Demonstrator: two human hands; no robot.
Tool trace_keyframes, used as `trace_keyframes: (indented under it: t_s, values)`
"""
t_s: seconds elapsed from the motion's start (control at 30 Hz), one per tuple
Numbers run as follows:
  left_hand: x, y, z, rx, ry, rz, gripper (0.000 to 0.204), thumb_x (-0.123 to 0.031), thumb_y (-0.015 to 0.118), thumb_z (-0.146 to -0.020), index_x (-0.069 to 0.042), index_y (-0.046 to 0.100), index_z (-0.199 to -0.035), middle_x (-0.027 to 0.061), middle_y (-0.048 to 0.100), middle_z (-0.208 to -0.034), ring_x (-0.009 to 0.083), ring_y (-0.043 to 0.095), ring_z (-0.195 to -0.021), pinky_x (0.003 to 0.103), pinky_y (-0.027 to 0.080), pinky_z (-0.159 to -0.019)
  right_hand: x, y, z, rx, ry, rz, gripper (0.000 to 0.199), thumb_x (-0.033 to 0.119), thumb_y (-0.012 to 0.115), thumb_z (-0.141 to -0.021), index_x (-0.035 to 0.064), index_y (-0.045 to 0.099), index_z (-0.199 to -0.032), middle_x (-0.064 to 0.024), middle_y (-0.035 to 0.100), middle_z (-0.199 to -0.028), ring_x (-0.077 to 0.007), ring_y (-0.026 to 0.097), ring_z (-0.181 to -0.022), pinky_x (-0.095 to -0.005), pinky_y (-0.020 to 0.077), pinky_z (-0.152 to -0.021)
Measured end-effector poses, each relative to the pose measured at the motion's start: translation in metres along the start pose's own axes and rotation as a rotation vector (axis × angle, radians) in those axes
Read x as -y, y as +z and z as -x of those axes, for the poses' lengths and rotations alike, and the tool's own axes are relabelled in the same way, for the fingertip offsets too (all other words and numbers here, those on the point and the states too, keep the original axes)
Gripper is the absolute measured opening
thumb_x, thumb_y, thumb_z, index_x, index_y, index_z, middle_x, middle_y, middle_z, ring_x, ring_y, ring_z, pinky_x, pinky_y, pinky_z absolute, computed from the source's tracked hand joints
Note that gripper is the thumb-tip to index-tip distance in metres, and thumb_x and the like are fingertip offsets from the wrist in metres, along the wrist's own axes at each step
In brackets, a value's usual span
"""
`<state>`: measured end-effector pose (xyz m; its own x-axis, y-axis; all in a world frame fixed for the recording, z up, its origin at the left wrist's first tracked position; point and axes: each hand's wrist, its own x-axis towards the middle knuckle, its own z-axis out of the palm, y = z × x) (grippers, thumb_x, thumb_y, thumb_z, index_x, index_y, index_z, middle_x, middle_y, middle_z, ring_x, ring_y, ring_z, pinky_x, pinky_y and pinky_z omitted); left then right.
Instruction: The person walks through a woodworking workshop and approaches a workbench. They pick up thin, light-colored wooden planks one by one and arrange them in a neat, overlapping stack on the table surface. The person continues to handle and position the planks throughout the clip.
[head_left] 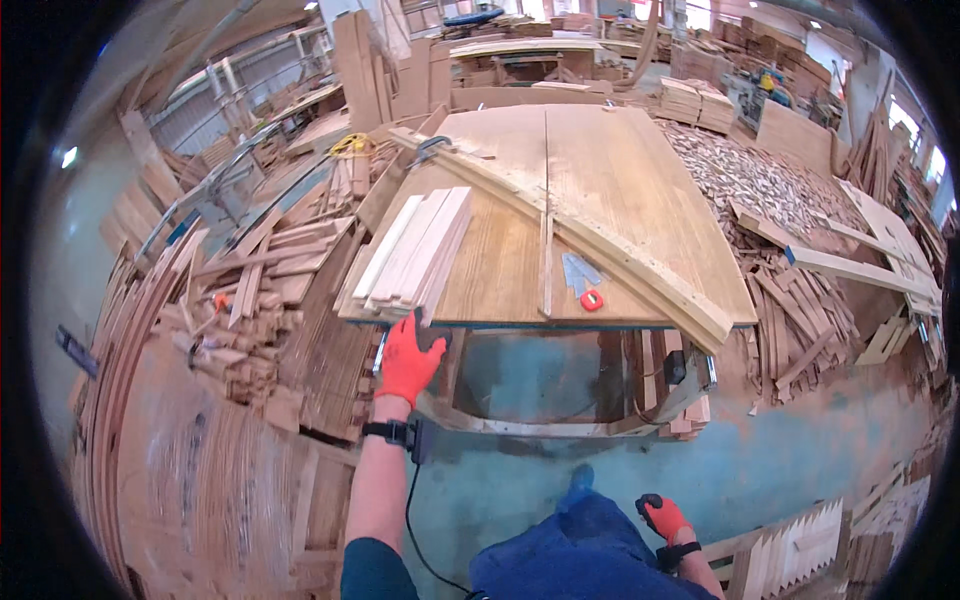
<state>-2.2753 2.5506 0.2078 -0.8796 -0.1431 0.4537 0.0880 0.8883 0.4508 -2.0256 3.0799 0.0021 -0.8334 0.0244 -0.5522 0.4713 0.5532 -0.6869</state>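
My left hand [408,358], in a red glove with dark fingertips, reaches to the near end of a stack of pale wooden strips [420,245]. Its fingertips are at the strip ends, thumb spread apart, and I see no grip around a strip. The stack lies on the left side of a large wooden panel [610,190] on a workbench. My right hand [664,516], gloved alike, hangs low beside my body with its fingers curled and nothing visible in them. On the panel a long wooden beam [600,240] lies diagonally, near a metal square [578,272] and a red tape measure [592,300].
Wood offcuts [250,270] pile up left of the bench, and more scraps [800,320] lie to its right. A wrapped board stack [210,480] stands at the near left. Toothed pale wooden pieces [795,550] sit at the lower right. A cable [412,530] hangs from my left wrist.
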Motion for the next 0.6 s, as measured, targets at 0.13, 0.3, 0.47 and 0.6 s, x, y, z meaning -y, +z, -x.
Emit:
trace_keyframes:
  t_s: [0.13, 0.3, 0.47, 0.6]
  values:
    - [-0.008, 0.036, -0.101, 0.107, -0.101, -0.129, 0.083, -0.048, 0.075, -0.081, -0.007, 0.045, -0.146, 0.0254, 0.049, -0.142, 0.0406, 0.043, -0.135, 0.052, 0.038, -0.109, 0.070, -0.017, -0.080, -0.070, -0.162, -0.142, 0.031, 0.034, 0.065, -0.094, 0.0062, 0.070, -0.107, -0.0076, 0.070, -0.084, -0.0175, 0.062, -0.072, -0.0329, 0.0505, -0.068]
    - [0.015, 0.067, -0.189, 0.297, -0.392, -0.374, 0.104, -0.063, 0.076, -0.073, -0.017, 0.032, -0.155, 0.0254, 0.030, -0.159, 0.0426, 0.024, -0.148, 0.063, 0.024, -0.114, 0.215, -0.067, -0.167, -0.121, -0.404, -0.106, 0.034, 0.024, 0.063, -0.097, 0.0021, 0.066, -0.122, -0.0124, 0.072, -0.100, -0.0189, 0.066, -0.090, -0.0345, 0.0520, -0.084]
    - [0.060, 0.108, -0.237, 0.471, -0.444, -0.443, 0.120, -0.071, 0.076, -0.067, -0.021, 0.022, -0.161, 0.0275, 0.019, -0.164, 0.0460, 0.014, -0.152, 0.066, 0.016, -0.116, 0.314, -0.098, -0.234, -0.008, -0.492, -0.193, 0.037, 0.023, 0.063, -0.095, 0.0042, 0.064, -0.127, -0.0194, 0.071, -0.111, -0.0301, 0.069, -0.103, -0.0362, 0.0516, -0.091]
    - [0.093, 0.137, -0.245, 0.366, -0.155, -0.522, 0.112, -0.058, 0.084, -0.062, -0.015, 0.037, -0.154, 0.0287, 0.038, -0.153, 0.0460, 0.034, -0.141, 0.057, 0.031, -0.114, 0.369, -0.116, -0.280, 0.133, -0.443, -0.309, 0.041, 0.019, 0.064, -0.096, 0.0036, 0.061, -0.133, -0.0132, 0.070, -0.124, -0.0197, 0.067, -0.108, -0.0345, 0.0504, -0.097]
